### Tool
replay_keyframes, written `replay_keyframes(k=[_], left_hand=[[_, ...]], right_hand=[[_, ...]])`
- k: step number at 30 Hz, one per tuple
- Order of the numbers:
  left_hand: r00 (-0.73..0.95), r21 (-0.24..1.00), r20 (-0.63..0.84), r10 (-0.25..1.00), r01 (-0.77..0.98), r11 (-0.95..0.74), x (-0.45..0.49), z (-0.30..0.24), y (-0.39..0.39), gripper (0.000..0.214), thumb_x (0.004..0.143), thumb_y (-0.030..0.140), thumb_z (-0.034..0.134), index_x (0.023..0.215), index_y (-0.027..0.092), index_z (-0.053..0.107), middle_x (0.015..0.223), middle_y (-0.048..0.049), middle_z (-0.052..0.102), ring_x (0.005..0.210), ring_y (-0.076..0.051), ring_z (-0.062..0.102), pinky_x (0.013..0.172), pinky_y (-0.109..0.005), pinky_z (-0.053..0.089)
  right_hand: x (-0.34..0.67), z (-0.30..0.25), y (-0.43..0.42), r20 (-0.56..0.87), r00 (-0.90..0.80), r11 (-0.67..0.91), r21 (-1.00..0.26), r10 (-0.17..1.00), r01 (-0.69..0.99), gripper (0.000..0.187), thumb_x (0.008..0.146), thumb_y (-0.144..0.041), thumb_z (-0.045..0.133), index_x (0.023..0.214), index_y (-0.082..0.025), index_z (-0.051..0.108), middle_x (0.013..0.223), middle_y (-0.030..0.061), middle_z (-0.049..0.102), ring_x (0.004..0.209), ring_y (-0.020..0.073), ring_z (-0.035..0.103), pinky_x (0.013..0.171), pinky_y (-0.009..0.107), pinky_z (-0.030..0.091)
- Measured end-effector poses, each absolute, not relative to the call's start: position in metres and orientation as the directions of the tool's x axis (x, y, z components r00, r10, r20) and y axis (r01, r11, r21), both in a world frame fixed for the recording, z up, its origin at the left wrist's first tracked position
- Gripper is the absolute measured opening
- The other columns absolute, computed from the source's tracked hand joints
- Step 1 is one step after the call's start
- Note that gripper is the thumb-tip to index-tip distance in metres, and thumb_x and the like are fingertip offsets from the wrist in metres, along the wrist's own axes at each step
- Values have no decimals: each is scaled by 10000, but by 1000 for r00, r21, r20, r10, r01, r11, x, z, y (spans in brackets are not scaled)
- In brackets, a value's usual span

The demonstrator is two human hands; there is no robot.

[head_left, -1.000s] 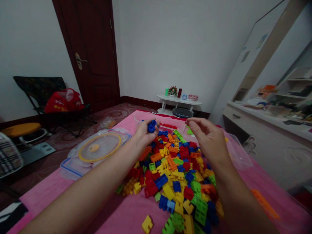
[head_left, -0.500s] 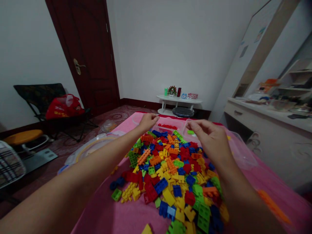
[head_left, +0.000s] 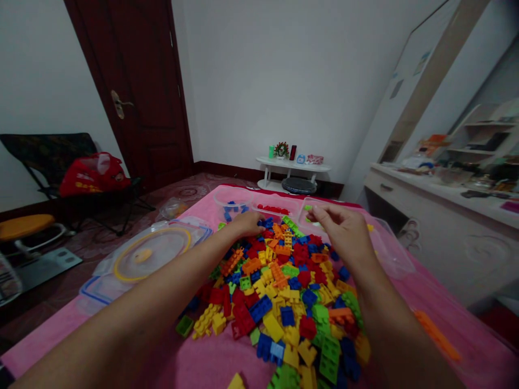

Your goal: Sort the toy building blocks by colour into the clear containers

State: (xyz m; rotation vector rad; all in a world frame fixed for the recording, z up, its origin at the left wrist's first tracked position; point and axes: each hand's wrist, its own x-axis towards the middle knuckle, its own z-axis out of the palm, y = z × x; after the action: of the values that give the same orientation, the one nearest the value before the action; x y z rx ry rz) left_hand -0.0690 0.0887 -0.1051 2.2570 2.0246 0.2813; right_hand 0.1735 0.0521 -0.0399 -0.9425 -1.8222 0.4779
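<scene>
A big heap of plastic building blocks [head_left: 279, 286] in red, yellow, blue, green and orange covers the middle of the pink tablecloth [head_left: 227, 359]. At the heap's far left edge is my left hand [head_left: 248, 223], its fingers curled down beside blue blocks [head_left: 266, 222]; whatever lies between the fingertips is hidden. My right hand [head_left: 343, 219] hovers at the clear container with green blocks [head_left: 300, 219], thumb and forefinger pinched together. Green shows by those fingertips, but I cannot tell whether it is held. Farther left stand a clear container with red blocks [head_left: 256, 207] and a round one with blue blocks [head_left: 218, 201].
Clear lids with yellow and blue rims [head_left: 152, 251] lie at the left. To the right are another clear container [head_left: 391, 254] and a long orange piece [head_left: 437, 334]. A white cabinet [head_left: 446, 216] flanks the table's right side; a folding chair holds a red bag [head_left: 95, 175].
My left hand has come down from above the containers to the heap's far edge, uncovering the round container of blue blocks. My right hand stays near the green blocks' container. The view has shifted slightly.
</scene>
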Motion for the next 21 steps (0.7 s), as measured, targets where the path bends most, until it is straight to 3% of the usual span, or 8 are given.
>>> replay_keyframes(k=[5,8,11,15,18,21], left_hand=[[136,224,48,990,964,-143,-58,-95,59,362,734,437,574,1025,256,691,1007,-77,685,928,-257,612,768,-308,437],[153,277,109,982,944,-177,-45,-92,39,349,728,400,593,1030,254,690,1003,-66,686,922,-243,612,761,-293,433],[166,402,194,967,885,-233,-33,-84,26,344,739,415,586,1018,242,691,962,-51,694,872,-219,617,735,-275,434],[99,611,363,927,726,-317,-25,-73,20,397,819,478,472,1031,211,676,920,-37,695,841,-193,613,739,-264,440],[-8,754,378,926,584,-302,-28,-74,22,454,859,480,393,1081,173,644,849,-34,693,781,-176,616,721,-260,453],[-30,782,365,931,552,-289,-34,-81,25,423,843,434,431,1081,152,638,896,-41,690,814,-174,615,739,-254,457]], right_hand=[[181,-45,63,579,-203,604,-673,789,427,297,807,-408,542,804,-154,695,764,46,698,732,175,638,678,268,463],[189,-48,69,524,-278,585,-623,805,519,279,807,-385,522,793,-159,684,766,46,693,726,177,630,650,265,449],[194,-56,73,352,-354,493,-487,866,721,213,777,-325,543,834,-177,686,816,53,695,758,187,628,639,267,429],[192,-77,72,122,-292,311,-191,949,931,262,691,-337,638,931,-234,666,923,59,684,852,220,622,658,288,405],[183,-90,71,86,-252,259,-83,964,962,315,673,-364,647,967,-253,627,979,59,674,919,243,611,668,299,393],[178,-86,68,106,-233,239,-54,967,969,286,677,-319,608,955,-254,624,965,60,673,904,248,610,642,295,380]])
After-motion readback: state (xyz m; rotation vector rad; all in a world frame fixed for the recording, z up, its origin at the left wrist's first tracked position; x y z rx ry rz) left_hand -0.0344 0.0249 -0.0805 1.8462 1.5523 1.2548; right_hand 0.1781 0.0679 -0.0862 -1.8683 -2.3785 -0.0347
